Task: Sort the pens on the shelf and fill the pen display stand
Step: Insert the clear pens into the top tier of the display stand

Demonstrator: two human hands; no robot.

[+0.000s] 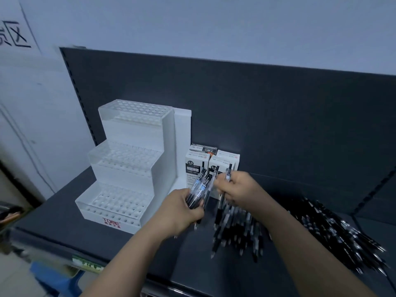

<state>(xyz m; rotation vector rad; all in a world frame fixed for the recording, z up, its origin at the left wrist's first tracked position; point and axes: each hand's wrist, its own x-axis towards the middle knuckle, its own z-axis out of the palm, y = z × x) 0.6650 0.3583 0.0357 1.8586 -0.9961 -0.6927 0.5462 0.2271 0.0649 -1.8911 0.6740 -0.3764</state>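
Note:
A white three-tier pen display stand [126,168] with rows of holes stands on the left of the dark shelf [64,219]; no pens show in its holes. My left hand [182,209] grips a bundle of black pens [200,189], tips down, just right of the stand. My right hand [237,187] pinches a single pen [227,173] beside that bundle. Below my hands lies a loose pile of black pens [237,230]. A larger heap of black pens [342,236] spreads across the shelf's right side.
Three white pen boxes [225,161] stand against the dark back panel [278,116], right behind my hands. A white wall is on the left. Below the shelf's front edge sits a blue object [53,279].

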